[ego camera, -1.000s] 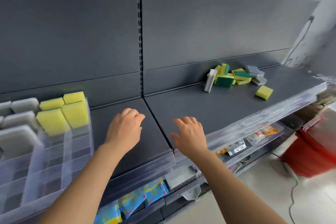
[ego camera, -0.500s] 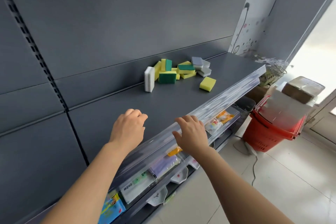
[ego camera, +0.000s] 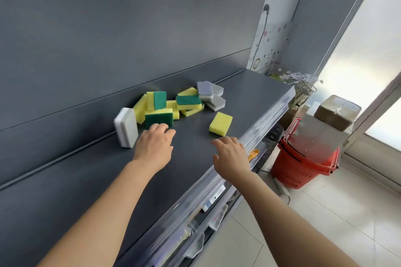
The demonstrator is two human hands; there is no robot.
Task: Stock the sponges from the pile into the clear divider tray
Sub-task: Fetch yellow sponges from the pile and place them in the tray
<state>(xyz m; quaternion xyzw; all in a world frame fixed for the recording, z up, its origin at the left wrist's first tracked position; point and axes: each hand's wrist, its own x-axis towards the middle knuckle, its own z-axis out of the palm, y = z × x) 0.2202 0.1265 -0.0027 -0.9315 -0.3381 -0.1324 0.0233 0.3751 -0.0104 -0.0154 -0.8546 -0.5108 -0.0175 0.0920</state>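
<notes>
A pile of sponges point(ego camera: 173, 104) lies on the dark grey shelf point(ego camera: 191, 158) against the back panel: yellow-and-green ones, grey ones at its right end. A white sponge point(ego camera: 126, 127) stands on edge at the left. One plain yellow sponge point(ego camera: 221, 124) lies apart near the shelf's front. My left hand point(ego camera: 155, 145) is empty, fingers loosely curled, its fingertips just in front of a green-faced sponge point(ego camera: 158, 117). My right hand point(ego camera: 231, 156) hovers empty with fingers spread, a little short of the lone yellow sponge. The clear divider tray is out of view.
A clear plastic rail point(ego camera: 249, 154) runs along the shelf's front edge, with lower shelves of goods beneath. Red shopping baskets point(ego camera: 303, 165) holding cardboard boxes point(ego camera: 336, 112) stand on the tiled floor at the right, beside a bright glass door.
The view has swung right, from the tray to the pile. Both hands have reached forward over the shelf and now sit close to the sponges, still empty.
</notes>
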